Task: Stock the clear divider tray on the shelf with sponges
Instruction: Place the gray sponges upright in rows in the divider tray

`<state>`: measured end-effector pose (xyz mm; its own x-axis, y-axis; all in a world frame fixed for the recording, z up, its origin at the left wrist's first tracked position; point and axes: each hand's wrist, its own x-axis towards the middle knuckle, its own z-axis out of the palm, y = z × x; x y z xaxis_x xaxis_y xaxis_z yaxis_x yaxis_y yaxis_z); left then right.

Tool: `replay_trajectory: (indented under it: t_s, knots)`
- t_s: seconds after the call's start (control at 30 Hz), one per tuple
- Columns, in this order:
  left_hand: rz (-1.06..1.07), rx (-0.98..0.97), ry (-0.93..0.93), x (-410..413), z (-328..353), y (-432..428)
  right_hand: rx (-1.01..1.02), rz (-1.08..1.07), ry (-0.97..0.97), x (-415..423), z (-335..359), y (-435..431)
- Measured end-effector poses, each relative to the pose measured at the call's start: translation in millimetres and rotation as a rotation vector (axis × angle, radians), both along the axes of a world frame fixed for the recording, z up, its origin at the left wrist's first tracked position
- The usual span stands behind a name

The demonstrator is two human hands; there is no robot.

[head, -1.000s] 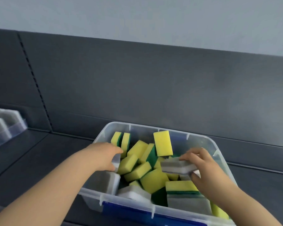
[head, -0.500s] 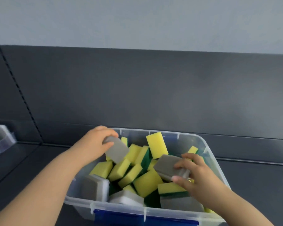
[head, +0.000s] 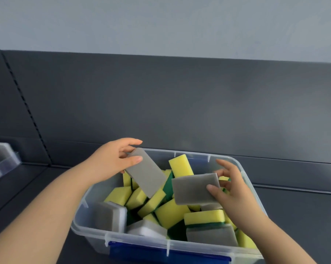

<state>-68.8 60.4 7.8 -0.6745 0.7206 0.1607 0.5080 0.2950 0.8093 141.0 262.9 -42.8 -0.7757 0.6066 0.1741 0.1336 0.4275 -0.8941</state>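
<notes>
**A:** Quick check, where are we at? We count two grey ones up out of the clear bin [head: 79,224], right?

**B:** Yep. Our left hand [head: 111,162] pinches a grey sponge [head: 145,174] by its top end. The thumb is on the face, the fingers are curled behind, and the sponge tilts down over the bin's back-left corner. Our right hand [head: 232,191] pinches a second grey sponge [head: 195,189] by its right edge, thumb in front, other fingers loosely fanned behind. That one has its broad face toward us, above the middle of the bin.

**A:** And the divider tray [head: 2,161]?

**B:** Way off at the left end of the shelf [head: 303,216], up against the back panel [head: 180,101], well apart from both hands. It's blurry and cut off by the frame, so we can't tell what's in its slots.

**A:** What else is in the bin?

**B:** A jumble of yellow-and-green sponges [head: 170,214], plus a few grey-and-white sponges [head: 109,216] along the near wall. There's a blue latch [head: 141,252] on that wall too. The bin sits on the shelf in front of the back panel.
</notes>
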Motion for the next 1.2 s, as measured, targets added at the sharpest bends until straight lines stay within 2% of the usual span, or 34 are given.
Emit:
replay_trajectory:
  t_s: [0.17, 0.33, 0.53, 0.83, 1.0, 1.2]
  knots:
    - [0.024, -0.064, 0.096, 4, -1, -4, -0.109, -0.085, 0.129, 1, 4, 3]
    - [0.005, -0.055, 0.218, 27, 3, 6, -0.114, -0.135, 0.112, 6, 4, 5]
    - [-0.024, -0.078, 0.338, 51, 6, 8, -0.051, -0.111, 0.084, 15, 1, 5]
    - [0.017, -0.067, 0.401, 69, -6, 3, -0.207, -0.076, 0.211, 23, -4, 7]
    - [0.045, -0.059, 0.512, 67, -11, -17, -0.19, -0.082, 0.259, 23, 3, -6]
    - [0.122, 0.059, 0.571, 60, -6, -69, -0.301, -0.178, 0.554, 2, 18, -67]
